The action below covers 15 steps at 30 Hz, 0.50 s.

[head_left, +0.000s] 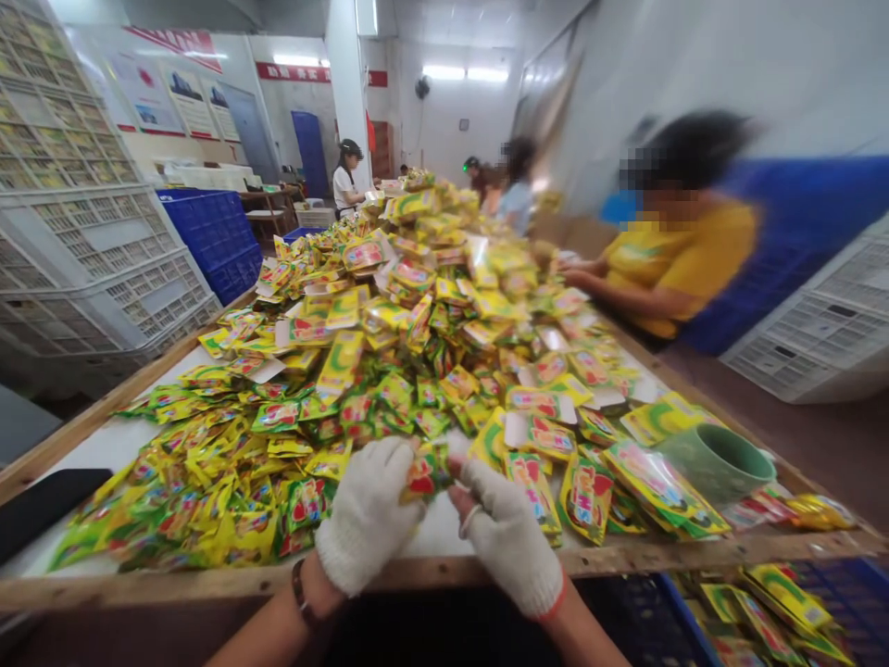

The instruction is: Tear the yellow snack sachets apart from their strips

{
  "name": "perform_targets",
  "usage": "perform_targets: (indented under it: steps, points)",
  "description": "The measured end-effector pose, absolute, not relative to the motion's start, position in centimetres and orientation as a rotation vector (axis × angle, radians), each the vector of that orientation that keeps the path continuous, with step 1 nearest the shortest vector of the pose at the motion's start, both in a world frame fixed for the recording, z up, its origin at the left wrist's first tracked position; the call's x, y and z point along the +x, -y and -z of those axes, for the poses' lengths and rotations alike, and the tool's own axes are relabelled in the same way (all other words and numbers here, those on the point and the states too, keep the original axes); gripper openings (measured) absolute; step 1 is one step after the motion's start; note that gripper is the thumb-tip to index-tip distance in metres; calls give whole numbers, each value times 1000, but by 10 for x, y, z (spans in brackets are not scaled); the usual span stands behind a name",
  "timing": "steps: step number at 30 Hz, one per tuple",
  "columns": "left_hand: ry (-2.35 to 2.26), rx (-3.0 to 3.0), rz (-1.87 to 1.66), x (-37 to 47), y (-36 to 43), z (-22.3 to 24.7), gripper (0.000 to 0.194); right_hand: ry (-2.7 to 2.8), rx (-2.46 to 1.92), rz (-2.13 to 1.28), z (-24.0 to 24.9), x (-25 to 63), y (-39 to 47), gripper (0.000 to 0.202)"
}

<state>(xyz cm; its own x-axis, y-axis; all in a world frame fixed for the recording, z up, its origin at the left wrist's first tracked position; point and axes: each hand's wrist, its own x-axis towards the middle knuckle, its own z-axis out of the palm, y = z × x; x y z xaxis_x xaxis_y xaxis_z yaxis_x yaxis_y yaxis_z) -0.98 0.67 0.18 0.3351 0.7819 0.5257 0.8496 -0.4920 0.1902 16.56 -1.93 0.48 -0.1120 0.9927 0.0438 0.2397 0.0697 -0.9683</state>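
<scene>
Both hands wear white knitted gloves at the front edge of the table. My left hand [369,514] has its fingers closed on a small yellow-green packet [423,474] with a red print. My right hand [510,537], its fingertips bare, is just right of that packet; its thumb and fingers are drawn together near the packet's edge, and anything between them is too small to name. Loose packets [208,482] lie thickly to the left, and flat yellow boxes [532,486] lie to the right. Behind the hands rises a large heap of packets and boxes [417,315].
A green tape roll [722,460] stands at the right, and a dark flat object [52,505] at the left. Wooden strips [256,584] edge the table. A blue crate [847,602] of boxes sits below right. A person in yellow [687,259] works at the right side.
</scene>
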Motion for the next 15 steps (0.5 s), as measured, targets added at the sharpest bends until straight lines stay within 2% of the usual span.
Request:
perform_targets:
  steps: [4, 7, 10, 12, 15]
  points:
    - [1395, -2463, 995, -4, -2, 4, 42, 1451, -1170, -1521, -12, 164, 21, 59]
    - [1413, -2463, 1087, 0, 3, 7, 46, 1471, -1121, -1666, -20, 171, 14, 45]
    - [1618, -2663, 1161, 2, 7, 5, 37, 1643, -1232, -1418, -24, 179, 5, 19]
    - [1835, -2848, 1265, 2, 7, 3, 31, 1736, -1229, -1142, -22, 181, 2, 15]
    - [2159, -2962, 1743, 0, 9, 5, 30, 1606, -1227, -842, -13, 179, 3, 17]
